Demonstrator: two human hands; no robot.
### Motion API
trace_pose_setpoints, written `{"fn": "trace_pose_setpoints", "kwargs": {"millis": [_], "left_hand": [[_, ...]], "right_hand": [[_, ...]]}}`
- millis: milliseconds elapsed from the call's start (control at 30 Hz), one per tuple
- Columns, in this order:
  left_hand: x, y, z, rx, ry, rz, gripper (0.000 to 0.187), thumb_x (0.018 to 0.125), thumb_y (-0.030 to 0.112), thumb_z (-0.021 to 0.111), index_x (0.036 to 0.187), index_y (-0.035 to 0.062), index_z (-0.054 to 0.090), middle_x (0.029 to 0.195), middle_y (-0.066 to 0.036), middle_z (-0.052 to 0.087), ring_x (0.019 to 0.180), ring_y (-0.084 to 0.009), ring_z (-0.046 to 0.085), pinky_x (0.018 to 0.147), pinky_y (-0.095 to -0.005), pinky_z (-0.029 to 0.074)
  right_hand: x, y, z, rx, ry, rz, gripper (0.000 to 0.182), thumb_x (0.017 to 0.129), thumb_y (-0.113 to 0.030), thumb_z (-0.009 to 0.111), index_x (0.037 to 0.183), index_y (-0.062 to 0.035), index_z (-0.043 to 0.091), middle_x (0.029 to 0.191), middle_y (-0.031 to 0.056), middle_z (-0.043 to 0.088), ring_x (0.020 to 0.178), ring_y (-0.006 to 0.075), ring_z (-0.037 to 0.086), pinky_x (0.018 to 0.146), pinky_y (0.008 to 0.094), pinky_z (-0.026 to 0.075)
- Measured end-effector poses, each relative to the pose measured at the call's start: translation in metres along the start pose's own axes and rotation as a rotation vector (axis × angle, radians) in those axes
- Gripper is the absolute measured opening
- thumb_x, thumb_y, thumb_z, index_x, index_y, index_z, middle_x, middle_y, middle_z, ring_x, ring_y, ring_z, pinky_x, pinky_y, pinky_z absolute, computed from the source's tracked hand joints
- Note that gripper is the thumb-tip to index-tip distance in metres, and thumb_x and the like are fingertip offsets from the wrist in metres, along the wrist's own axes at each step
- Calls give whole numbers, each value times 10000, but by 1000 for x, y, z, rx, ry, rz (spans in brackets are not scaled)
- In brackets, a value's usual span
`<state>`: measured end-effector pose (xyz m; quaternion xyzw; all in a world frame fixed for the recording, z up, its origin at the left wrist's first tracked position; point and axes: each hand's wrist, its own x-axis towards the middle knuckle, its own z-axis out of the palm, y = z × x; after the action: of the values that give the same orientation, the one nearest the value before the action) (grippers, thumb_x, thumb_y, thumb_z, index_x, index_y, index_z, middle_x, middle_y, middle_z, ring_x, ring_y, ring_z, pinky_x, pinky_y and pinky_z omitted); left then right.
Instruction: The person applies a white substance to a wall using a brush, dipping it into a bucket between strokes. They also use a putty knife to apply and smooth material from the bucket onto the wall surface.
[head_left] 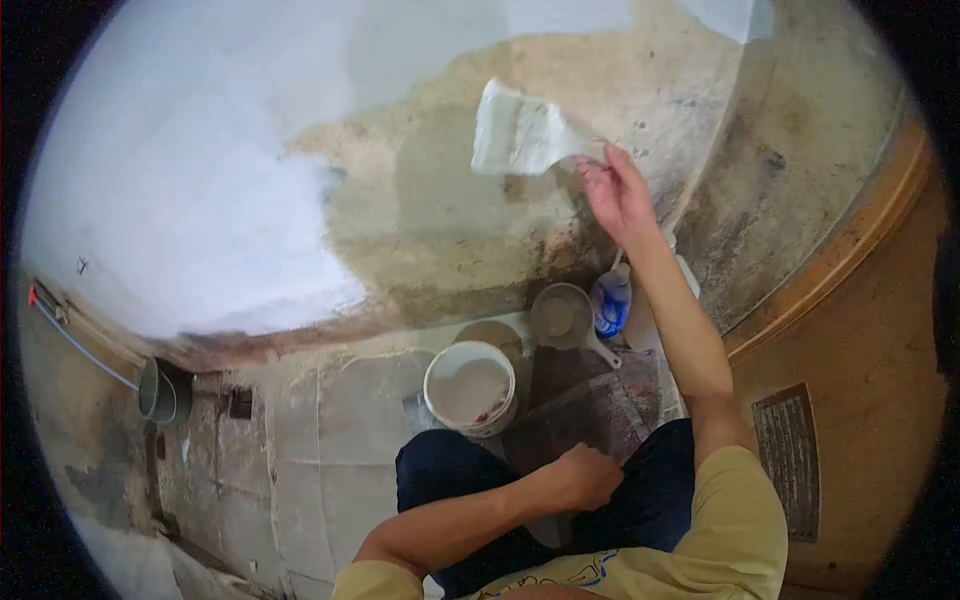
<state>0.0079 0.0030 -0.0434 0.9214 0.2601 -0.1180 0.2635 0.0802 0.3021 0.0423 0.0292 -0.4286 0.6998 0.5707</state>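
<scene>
My right hand (618,195) is raised in front of the wall, its fingers closed round the handle of a wide paintbrush (515,130). White paint coats the brush head, which points left. Low over my lap, my left hand (590,478) is curled into a fist between my knees, with nothing showing in it. In front of my knees stands a white bucket (470,390) holding a pale liquid with a reddish smear near its rim. The wall (450,190) is bright white on the left and bare, stained beige around the brush.
Right of the bucket are a grey dipper (562,318) with a handle and a blue-and-white brush or bottle-like item (611,300). A dark bucket (163,390) stands far left on the tiled floor (345,410). A wooden door (860,370) with a vent closes off the right.
</scene>
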Motion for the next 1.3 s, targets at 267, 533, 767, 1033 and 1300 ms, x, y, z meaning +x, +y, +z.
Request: {"fn": "trace_pose_setpoints", "kwargs": {"millis": [267, 533, 767, 1033, 1300], "left_hand": [[-1, -5, 0, 54, 3, 29, 243, 862, 202, 544, 960, 1, 639, 943, -201, 677, 873, -352, 674, 752, -473, 535], [7, -2, -7, -56, -26, 13, 245, 825, 218, 586, 880, -1, 682, 885, -197, 686, 850, -360, 674, 735, -464, 543], [8, -6, -7, -33, -17, 32, 264, 827, 237, 591, 898, 4, 693, 878, -197, 688, 848, -362, 677, 729, -461, 545], [5, -3, -11, -16, -49, 4, 254, 843, 201, 557, 871, -16, 686, 915, -215, 685, 869, -360, 678, 726, -461, 547], [-5, -6, -5, 11, 57, 85, 262, 853, 218, 554, 909, -18, 652, 854, -211, 677, 826, -367, 680, 688, -467, 550]], "right_hand": [[-4, -116, 29, -613, 362, -587, 247, 901, -128, 643, 1028, 83, 627, 894, 145, 677, 803, 209, 679, 722, 292, 552], [10, -152, 47, -1250, 628, -1009, 259, 865, -160, 684, 995, 65, 684, 802, 116, 698, 714, 163, 677, 662, 269, 517], [44, -140, 86, -1632, 615, -1224, 258, 851, -189, 673, 971, 38, 686, 831, 184, 687, 676, 248, 685, 618, 320, 525], [69, -95, 116, -1820, 426, -1255, 194, 842, -134, 645, 927, 39, 661, 742, 153, 640, 608, 284, 629, 586, 378, 499], [60, -142, 72, -1112, 454, -943, 238, 877, -152, 670, 986, 59, 684, 787, 94, 684, 695, 133, 648, 657, 276, 543]]}}
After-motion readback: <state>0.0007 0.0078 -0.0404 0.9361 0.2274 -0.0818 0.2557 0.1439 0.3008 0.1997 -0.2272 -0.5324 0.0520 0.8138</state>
